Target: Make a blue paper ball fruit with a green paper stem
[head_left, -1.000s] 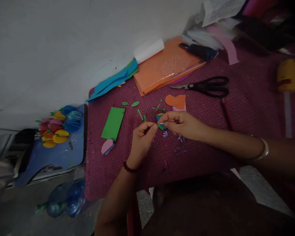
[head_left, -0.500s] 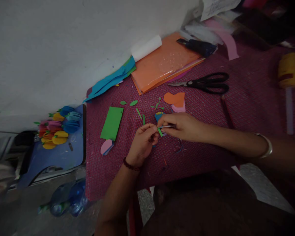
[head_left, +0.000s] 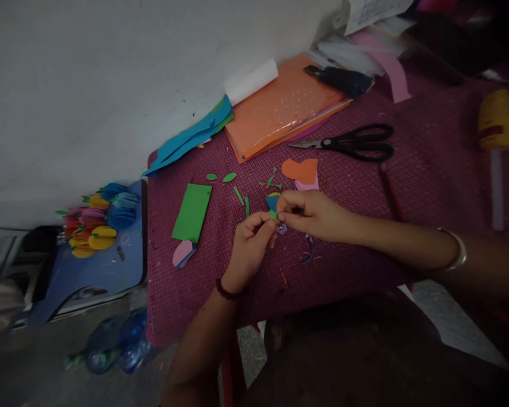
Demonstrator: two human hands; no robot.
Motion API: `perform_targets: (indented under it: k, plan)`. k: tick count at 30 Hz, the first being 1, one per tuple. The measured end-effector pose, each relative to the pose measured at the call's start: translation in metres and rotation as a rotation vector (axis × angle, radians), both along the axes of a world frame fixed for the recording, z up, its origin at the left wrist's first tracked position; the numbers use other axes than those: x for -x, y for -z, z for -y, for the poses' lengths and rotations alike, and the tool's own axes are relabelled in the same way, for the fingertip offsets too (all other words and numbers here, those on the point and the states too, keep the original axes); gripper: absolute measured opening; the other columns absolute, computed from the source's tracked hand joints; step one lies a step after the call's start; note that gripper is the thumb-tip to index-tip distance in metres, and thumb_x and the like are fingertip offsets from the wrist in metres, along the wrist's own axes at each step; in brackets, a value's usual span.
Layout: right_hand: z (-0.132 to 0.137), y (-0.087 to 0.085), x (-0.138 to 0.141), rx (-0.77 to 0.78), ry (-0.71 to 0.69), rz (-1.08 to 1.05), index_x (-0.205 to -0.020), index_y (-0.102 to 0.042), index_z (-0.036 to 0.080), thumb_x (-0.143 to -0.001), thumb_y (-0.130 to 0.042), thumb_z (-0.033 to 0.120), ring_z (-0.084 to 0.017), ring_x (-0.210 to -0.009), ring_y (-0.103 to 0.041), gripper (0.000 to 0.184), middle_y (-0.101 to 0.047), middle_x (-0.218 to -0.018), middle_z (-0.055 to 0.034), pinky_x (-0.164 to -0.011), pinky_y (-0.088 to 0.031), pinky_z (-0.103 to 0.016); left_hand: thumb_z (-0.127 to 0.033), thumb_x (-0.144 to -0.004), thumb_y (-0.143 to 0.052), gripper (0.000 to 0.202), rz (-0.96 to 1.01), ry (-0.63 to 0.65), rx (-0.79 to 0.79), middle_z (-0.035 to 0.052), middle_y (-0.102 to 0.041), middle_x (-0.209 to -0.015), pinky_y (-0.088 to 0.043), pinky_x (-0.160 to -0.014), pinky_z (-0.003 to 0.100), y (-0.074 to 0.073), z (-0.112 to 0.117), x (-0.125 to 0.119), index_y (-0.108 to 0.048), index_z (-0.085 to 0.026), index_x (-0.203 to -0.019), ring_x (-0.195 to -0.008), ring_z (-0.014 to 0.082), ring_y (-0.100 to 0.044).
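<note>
Pinching a small green scrap (head_left: 273, 214) between them, the left hand (head_left: 251, 244) and right hand (head_left: 311, 213) meet fingertip to fingertip over the middle of the checked cloth (head_left: 348, 265), whose near edge runs close below the left wrist. Bare cloth lies open between the right forearm and the one pair of scissors (head_left: 352, 142). Left of the hands lie one green rectangle (head_left: 192, 212), two leaf cutouts (head_left: 229, 177) and two green strips (head_left: 238, 195)
</note>
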State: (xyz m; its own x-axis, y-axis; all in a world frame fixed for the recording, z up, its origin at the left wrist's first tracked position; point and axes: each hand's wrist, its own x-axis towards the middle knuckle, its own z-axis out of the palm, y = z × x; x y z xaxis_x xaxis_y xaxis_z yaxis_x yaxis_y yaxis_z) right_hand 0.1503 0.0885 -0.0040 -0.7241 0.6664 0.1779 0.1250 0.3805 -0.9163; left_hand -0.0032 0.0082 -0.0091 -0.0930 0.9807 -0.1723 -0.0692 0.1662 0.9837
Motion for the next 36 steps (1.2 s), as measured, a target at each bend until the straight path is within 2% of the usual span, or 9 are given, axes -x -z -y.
perform_targets:
  k: [4,10,14,16,19,24,28,33,36]
  plan:
    - [0.001,-0.001,0.003,0.176,-0.014,-0.060,-0.072,-0.046,0.019,-0.082,-0.049,0.022,-0.009,-0.055,-0.040,0.011,-0.043,-0.061,0.0050,-0.052,-0.032,-0.023,-0.031,-0.081,-0.063,0.018,-0.220,-0.006,-0.103,-0.0043,-0.049,-0.054,-0.033,-0.049,0.021,-0.002,0.002,-0.001,-0.062,-0.017,-0.071,-0.050,0.0065,-0.041]
    - [0.006,0.001,0.002,0.119,-0.004,-0.025,-0.075,-0.047,0.018,-0.083,-0.047,0.018,-0.010,-0.058,-0.040,0.007,-0.043,-0.063,0.0044,-0.055,-0.032,-0.024,-0.026,-0.076,-0.063,0.017,0.118,-0.100,0.016,-0.0044,-0.049,-0.055,-0.029,-0.043,0.020,0.003,-0.001,-0.008,-0.058,-0.017,-0.063,-0.047,0.0056,-0.039]
    - [0.006,0.002,0.004,0.139,-0.009,-0.021,-0.077,-0.047,0.019,-0.082,-0.048,0.018,-0.010,-0.060,-0.044,0.004,-0.047,-0.065,0.0037,-0.056,-0.033,-0.023,-0.024,-0.069,-0.063,0.015,0.199,-0.154,0.071,-0.0044,-0.050,-0.053,-0.027,-0.041,0.019,-0.002,-0.003,-0.010,-0.055,-0.016,-0.058,-0.045,0.0047,-0.038]
    - [0.005,0.001,0.003,0.089,-0.002,-0.005,-0.075,-0.046,0.019,-0.082,-0.049,0.019,-0.010,-0.059,-0.044,0.007,-0.047,-0.064,0.0035,-0.056,-0.033,-0.023,-0.024,-0.067,-0.063,0.014,0.217,-0.179,0.106,-0.0037,-0.052,-0.055,-0.027,-0.041,0.019,-0.006,-0.004,-0.008,-0.055,-0.016,-0.058,-0.044,0.0046,-0.039]
    - [0.003,-0.002,0.001,-0.103,-0.019,0.089,-0.074,-0.047,0.018,-0.083,-0.050,0.018,-0.010,-0.058,-0.043,0.009,-0.048,-0.064,0.0028,-0.057,-0.030,-0.024,-0.023,-0.065,-0.062,0.014,0.270,-0.166,0.182,-0.0033,-0.052,-0.054,-0.026,-0.040,0.019,-0.007,-0.005,-0.005,-0.053,-0.016,-0.057,-0.044,0.0050,-0.040]
    - [0.003,-0.002,-0.003,-0.371,-0.091,0.198,-0.081,-0.051,0.018,-0.089,-0.047,0.019,-0.014,-0.070,-0.048,0.008,-0.055,-0.075,-0.0018,-0.065,-0.032,-0.027,-0.022,-0.062,-0.057,0.013,0.355,0.014,0.265,-0.0029,-0.046,-0.047,-0.023,-0.038,0.021,-0.004,-0.007,0.004,-0.051,-0.015,-0.052,-0.041,0.0064,-0.038]
    - [0.005,0.000,-0.003,-0.429,-0.137,0.144,-0.089,-0.054,0.018,-0.092,-0.045,0.018,-0.016,-0.080,-0.051,0.009,-0.058,-0.085,-0.0043,-0.073,-0.036,-0.028,-0.024,-0.062,-0.058,0.015,0.417,0.103,0.319,-0.0022,-0.046,-0.046,-0.022,-0.038,0.021,-0.006,-0.007,0.009,-0.052,-0.015,-0.051,-0.041,0.0065,-0.037]
    - [0.004,-0.001,-0.002,-0.466,-0.150,0.119,-0.089,-0.056,0.017,-0.092,-0.043,0.017,-0.016,-0.082,-0.052,0.014,-0.058,-0.086,-0.0048,-0.076,-0.036,-0.029,-0.025,-0.063,-0.061,0.016,0.436,0.097,0.342,-0.0027,-0.046,-0.048,-0.023,-0.039,0.019,-0.008,-0.006,0.010,-0.054,-0.014,-0.054,-0.042,0.0059,-0.038]
    - [0.002,0.001,-0.003,-0.444,-0.108,0.129,-0.088,-0.056,0.017,-0.090,-0.043,0.016,-0.016,-0.078,-0.051,0.012,-0.057,-0.083,-0.0044,-0.072,-0.036,-0.028,-0.030,-0.067,-0.066,0.021,0.332,0.061,0.315,-0.0032,-0.048,-0.051,-0.024,-0.039,0.019,-0.008,-0.005,0.008,-0.055,-0.015,-0.059,-0.043,0.0057,-0.038]
